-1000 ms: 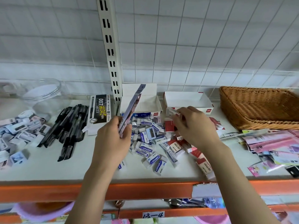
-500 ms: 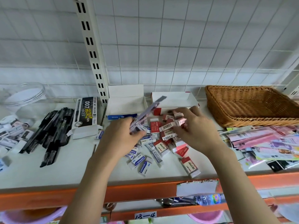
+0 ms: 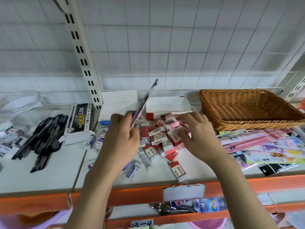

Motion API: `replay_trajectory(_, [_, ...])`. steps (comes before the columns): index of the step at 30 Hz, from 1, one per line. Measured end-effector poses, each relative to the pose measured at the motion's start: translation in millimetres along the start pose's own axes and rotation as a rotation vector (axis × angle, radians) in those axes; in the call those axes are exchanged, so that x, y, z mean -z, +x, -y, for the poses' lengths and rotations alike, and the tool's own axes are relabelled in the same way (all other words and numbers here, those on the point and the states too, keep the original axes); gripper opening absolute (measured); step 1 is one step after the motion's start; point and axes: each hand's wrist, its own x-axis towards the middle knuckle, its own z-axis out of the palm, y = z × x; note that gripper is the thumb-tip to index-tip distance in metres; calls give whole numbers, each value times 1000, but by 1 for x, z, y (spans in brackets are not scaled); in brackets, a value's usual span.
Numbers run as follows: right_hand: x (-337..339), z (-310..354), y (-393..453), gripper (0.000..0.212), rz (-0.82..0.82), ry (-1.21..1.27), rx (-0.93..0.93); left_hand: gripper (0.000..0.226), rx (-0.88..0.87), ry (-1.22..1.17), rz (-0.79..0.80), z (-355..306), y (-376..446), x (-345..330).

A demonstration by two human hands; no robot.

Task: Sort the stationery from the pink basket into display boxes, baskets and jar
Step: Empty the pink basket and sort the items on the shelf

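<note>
My left hand grips a thin flat packet that stands tilted upward over the shelf. My right hand reaches into a pile of red-and-white erasers, its fingertips pinching a few of them at the pile's far side. Blue-and-white erasers lie scattered under and in front of my left hand. Behind the pile stand a red-trimmed white display box and a blue-trimmed one. A wicker basket sits at the right and a clear jar at the far left.
Black pens lie in a heap beside a "007" pen box. Small white items are at the left edge. Colourful flat packets spread in front of the wicker basket. A pink basket and a water bottle show on the lower shelf.
The packet in my left hand has swung from leaning right to standing more upright. My right hand stays at the red eraser pile, fingers gathering erasers. The view has shifted.
</note>
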Motion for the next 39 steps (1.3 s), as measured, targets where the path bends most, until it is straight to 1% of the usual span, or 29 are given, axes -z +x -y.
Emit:
replay_trajectory(2, [13, -18, -10, 29, -68, 33, 2, 20, -12, -39, 24, -22, -3, -14])
replay_trajectory(5, [46, -65, -31, 29, -119, 44, -3, 5, -78, -70, 83, -72, -11, -55])
replay_trajectory(6, [57, -82, -39, 27, -132, 47, -11, 4, -109, -80, 96, -88, -14, -71])
replay_trajectory(8, [80, -117, -56, 25, -145, 62, -30, 13, -200, -62, 128, -122, -22, -107])
replay_trajectory(10, [100, -153, -72, 21, -129, 71, -43, 25, -327, 10, 166, -149, -29, -143])
replay_trajectory(12, [112, -185, -86, 16, -92, 53, -73, 23, -386, 126, 227, -171, -33, -175])
replay_trajectory(14, [119, -212, -98, 13, -39, 30, -117, 24, -386, 249, 258, -184, -35, -199])
replay_trajectory(18, [122, -244, -112, 16, 4, 54, -176, 33, -347, 449, 229, -201, -27, -226])
replay_trajectory(19, [123, -247, -113, 16, 7, 67, -170, 37, -334, 501, 235, -203, -24, -230])
replay_trajectory(21, [123, -250, -113, 17, 9, 83, -153, 53, -285, 588, 268, -205, -17, -236])
replay_trajectory(22, [124, -250, -112, 17, 9, 89, -141, 60, -258, 606, 288, -207, -15, -238])
replay_trajectory(23, [124, -250, -111, 18, 9, 97, -130, 60, -237, 598, 293, -208, -14, -239])
replay_trajectory(26, [124, -247, -107, 19, 9, 124, -86, 45, -244, 500, 253, -206, -19, -234])
replay_trajectory(28, [122, -241, -105, 17, 9, 155, -54, 46, -269, 386, 215, -200, -26, -226])
replay_trajectory(30, [118, -232, -101, 14, 8, 178, -18, 52, -253, 302, 176, -191, -32, -211])
replay_trajectory(32, [112, -219, -96, 10, 10, 193, 7, 51, -210, 242, 130, -177, -39, -194])
replay_trajectory(35, [97, -190, -86, 9, 36, 224, 66, 43, -119, 202, 23, -153, -49, -162])
replay_trajectory(39, [69, -130, -68, 19, 40, 261, 131, 32, -2, 147, -102, -111, -59, -108])
